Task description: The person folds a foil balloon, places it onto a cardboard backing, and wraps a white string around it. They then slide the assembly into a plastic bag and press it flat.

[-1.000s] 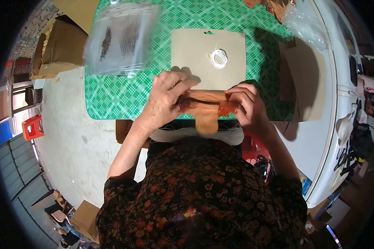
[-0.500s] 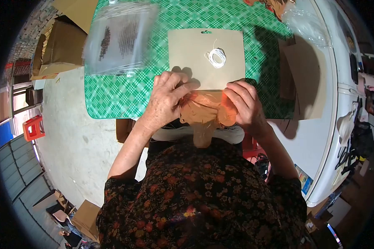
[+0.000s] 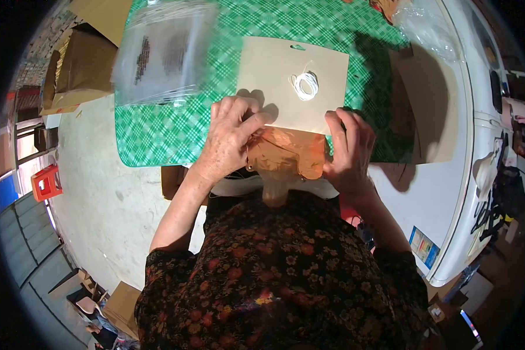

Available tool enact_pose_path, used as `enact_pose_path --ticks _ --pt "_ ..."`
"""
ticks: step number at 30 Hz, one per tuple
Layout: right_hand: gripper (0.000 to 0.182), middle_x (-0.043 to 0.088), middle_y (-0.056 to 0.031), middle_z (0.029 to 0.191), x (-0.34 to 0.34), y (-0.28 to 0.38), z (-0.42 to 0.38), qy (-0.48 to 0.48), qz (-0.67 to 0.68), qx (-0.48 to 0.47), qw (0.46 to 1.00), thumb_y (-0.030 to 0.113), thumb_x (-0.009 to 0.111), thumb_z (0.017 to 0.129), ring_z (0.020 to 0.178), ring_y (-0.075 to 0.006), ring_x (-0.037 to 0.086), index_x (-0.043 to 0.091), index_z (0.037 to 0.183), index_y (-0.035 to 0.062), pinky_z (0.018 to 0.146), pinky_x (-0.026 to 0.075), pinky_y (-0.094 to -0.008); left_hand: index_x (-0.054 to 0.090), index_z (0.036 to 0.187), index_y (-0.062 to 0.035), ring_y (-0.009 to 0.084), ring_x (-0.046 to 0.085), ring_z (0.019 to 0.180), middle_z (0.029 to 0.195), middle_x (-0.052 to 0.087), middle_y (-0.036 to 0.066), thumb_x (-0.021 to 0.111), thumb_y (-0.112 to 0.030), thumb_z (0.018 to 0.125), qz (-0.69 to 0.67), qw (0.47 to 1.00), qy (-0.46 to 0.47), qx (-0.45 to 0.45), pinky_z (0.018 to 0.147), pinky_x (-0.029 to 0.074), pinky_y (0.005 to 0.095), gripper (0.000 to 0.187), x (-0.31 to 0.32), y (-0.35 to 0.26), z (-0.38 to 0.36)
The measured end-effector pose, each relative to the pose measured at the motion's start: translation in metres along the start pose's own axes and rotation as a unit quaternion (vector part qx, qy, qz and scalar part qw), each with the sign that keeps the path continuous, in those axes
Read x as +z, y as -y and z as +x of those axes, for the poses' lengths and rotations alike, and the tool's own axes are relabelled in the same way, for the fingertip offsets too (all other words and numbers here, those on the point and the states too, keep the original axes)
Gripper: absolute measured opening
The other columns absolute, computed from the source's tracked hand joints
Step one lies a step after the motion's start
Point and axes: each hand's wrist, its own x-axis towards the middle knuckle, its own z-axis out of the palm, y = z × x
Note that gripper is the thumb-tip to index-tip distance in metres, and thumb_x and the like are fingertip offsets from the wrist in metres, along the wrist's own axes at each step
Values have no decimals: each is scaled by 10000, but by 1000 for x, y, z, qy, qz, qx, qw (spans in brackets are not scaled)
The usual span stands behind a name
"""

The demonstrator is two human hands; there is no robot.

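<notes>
A beige card (image 3: 268, 70) with a hang hole at its top lies on the table, slightly turned. On it rests a coil of white string (image 3: 305, 86). Below the card's lower edge, an orange-brown printed cutout (image 3: 286, 153) hangs over the table edge toward my body; its exact kind is not clear. My left hand (image 3: 230, 134) is closed, pinching the left side where card and cutout meet. My right hand (image 3: 351, 146) is at the card's lower right corner, its fingertips by the card edge and its thumb apart, beside the cutout.
A stack of clear plastic bags (image 3: 163, 55) with dark print lies at the table's left. The green checked tablecloth (image 3: 157, 134) covers the table. Brown cardboard pieces (image 3: 431, 105) lean at the right, below crumpled clear plastic (image 3: 423, 35). A red stool (image 3: 46, 182) stands left on the floor.
The card has turned slightly clockwise, and the cutout has shifted a little left. My right hand has moved off the cutout's right side, and its fingers have spread. My left hand keeps its pinch.
</notes>
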Motion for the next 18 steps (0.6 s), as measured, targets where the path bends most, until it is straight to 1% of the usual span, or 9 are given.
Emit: enact_pose_path --ticks 3,6,9,12,15,18 --pt "628 589 -157 1351 11 1 -10 -16 11 7 1000 128 804 735 1273 -356 572 665 1338 21 1081 411 -516 758 1173 -123 307 532 1180 1208 584 58 894 -179 700 5 1000 2 1 1023 393 477 496 -2 -2 1" --pt "566 610 -130 1333 16 0 -11 -50 25 -17 998 61 778 723 1258 -345 584 702 1283 61 1069 421 -513 757 1172 -126 307 527 1167 1203 581 59 883 -200 712 6 1000 1 1 1022 391 480 482 -2 -2 1" --pt "502 647 -86 1279 13 -4 -11 -34 18 -25 999 -4 757 713 1220 -329 604 738 1208 73 1050 432 -518 760 1165 -132 304 530 1174 1203 584 56 880 -226 711 2 1000 -2 -2 1020 391 481 480 -2 -3 0" --pt "453 678 -58 1214 12 -5 -10 -37 15 -48 998 -27 744 711 1178 -312 619 762 1153 70 1012 458 -498 764 1161 -134 303 537 1180 1202 589 54 887 -242 694 16 1000 4 -2 1017 396 484 494 -2 -4 0" --pt "419 692 -53 1172 20 -9 -13 -47 72 -47 995 -21 739 719 1144 -309 624 773 1128 65 990 480 -478 769 1163 -140 300 546 1186 1209 596 52 885 -247 696 21 1000 -4 6 1011 408 478 493 -3 -5 -1" --pt "400 695 -65 1158 18 -11 -10 -44 102 -39 993 -14 712 726 1127 -313 627 775 1116 52 986 495 -458 773 1175 -136 300 554 1191 1220 605 55 888 -224 693 23 1000 7 0 1009 422 471 502 -4 -8 -5"
